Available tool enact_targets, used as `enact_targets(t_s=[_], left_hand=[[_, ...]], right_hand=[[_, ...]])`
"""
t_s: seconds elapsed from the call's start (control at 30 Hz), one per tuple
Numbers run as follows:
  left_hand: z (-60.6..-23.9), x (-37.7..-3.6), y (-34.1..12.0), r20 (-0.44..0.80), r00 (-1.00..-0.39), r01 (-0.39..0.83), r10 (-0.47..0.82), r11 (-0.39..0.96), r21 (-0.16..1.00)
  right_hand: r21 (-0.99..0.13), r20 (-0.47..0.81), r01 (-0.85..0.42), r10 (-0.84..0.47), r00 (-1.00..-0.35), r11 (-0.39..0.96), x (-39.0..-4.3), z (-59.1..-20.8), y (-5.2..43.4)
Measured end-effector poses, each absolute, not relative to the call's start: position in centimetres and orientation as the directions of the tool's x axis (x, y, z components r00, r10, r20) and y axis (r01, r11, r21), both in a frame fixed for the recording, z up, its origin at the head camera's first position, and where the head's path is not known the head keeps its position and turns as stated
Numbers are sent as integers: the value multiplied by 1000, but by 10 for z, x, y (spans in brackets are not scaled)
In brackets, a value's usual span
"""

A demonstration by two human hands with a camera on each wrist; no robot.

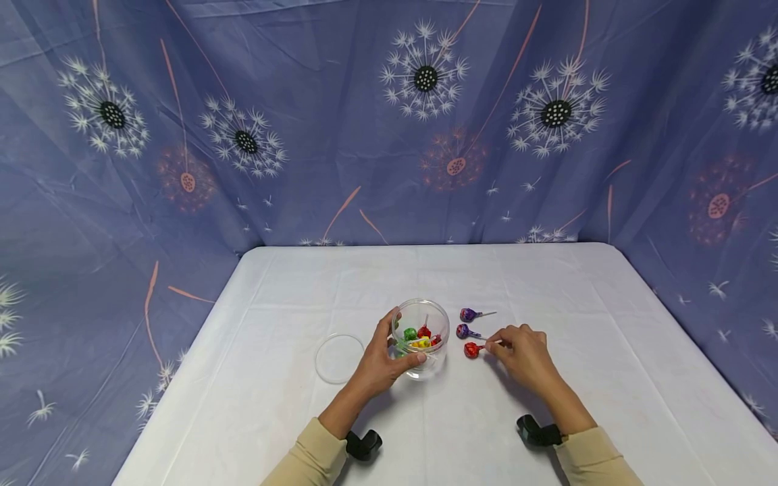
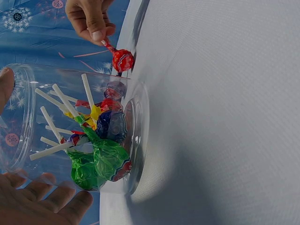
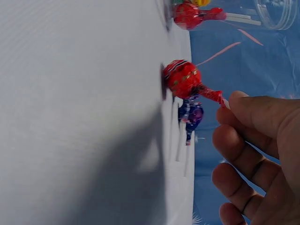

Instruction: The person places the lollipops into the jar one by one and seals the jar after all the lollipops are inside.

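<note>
Nearest us, our left hand [image 1: 379,361] curls around a clear plastic jar [image 1: 421,337] standing on the white table [image 1: 547,418]. Our right hand [image 1: 524,351] pinches the stick of a red lollipop [image 1: 471,349] just right of the jar. The left wrist view shows wrapped lollipops [image 2: 101,154] piled inside; the right wrist view shows the red one's head on the cloth. Beyond lie two purple lollipops [image 1: 464,323], and left of the jar what is probably its lid [image 1: 338,358]. A dandelion-print curtain [image 1: 340,128] hangs behind.
</note>
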State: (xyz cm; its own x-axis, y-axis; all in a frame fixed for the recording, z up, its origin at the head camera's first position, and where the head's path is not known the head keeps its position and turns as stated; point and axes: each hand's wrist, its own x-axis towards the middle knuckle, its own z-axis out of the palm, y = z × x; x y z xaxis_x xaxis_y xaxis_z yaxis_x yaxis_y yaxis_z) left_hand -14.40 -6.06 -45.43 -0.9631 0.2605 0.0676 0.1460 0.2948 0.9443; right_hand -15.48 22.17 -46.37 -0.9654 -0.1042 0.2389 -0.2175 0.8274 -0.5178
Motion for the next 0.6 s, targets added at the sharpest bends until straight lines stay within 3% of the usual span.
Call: enact_targets(t_s=[0.6], left_hand=[[-449, -142, -60, 60, -965, 137, 256, 294, 946]], right_hand=[[-526, 396, -335, -124, -910, 782, -158, -431, 214]])
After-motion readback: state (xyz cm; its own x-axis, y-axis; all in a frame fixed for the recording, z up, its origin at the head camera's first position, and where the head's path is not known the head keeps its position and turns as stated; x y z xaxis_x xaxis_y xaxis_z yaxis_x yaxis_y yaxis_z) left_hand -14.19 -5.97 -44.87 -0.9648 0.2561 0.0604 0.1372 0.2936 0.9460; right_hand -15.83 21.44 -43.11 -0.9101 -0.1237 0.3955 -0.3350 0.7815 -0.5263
